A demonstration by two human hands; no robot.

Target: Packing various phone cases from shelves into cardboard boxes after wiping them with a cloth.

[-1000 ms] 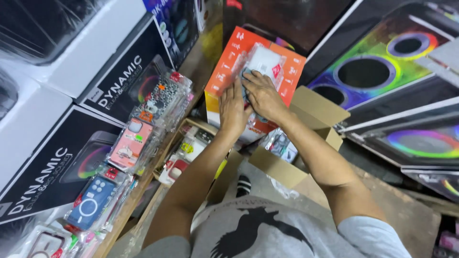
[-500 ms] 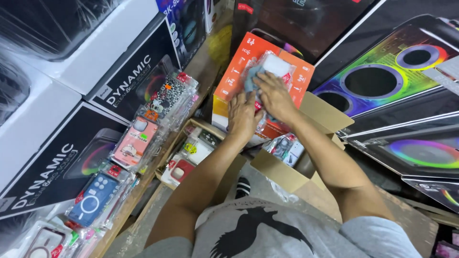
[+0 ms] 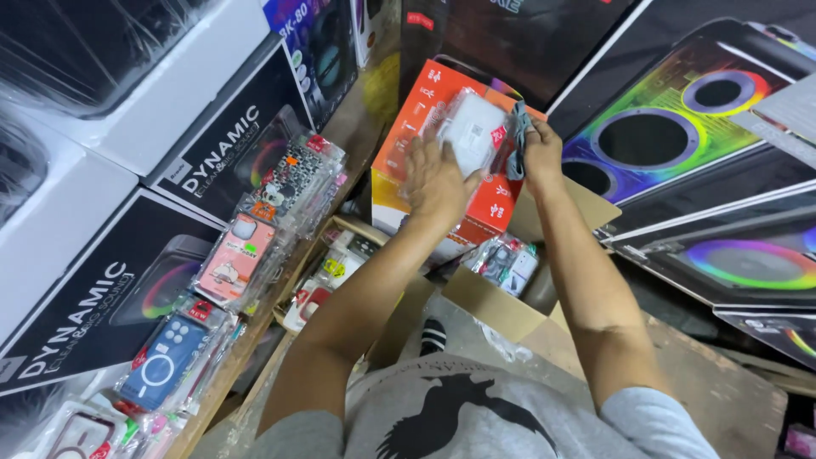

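Your left hand (image 3: 435, 180) lies flat with the fingers spread against the front of a white phone case in a clear packet (image 3: 470, 132) – it presses on the packet but does not close around it. The packet rests on the sloping top of the orange box (image 3: 408, 127), near its upper right part, and its long axis runs from lower left to upper right, with the upper end pointing away from you. Your right hand (image 3: 541, 153) is at the right edge of this packet, and its fingers are closed around one grey-blue case (image 3: 517, 140) that you hold edge-on, almost upright.

I count one white packet and one grey-blue case in your hands. Below your arms stands one open cardboard box (image 3: 510, 310), and in it lies a small bundle of packed cases (image 3: 503, 262) – how many there are I cannot tell. On the left, a row of packed cases leans on the black cartons: a pink case (image 3: 234, 259) and a blue case (image 3: 163, 361) are clear to see.
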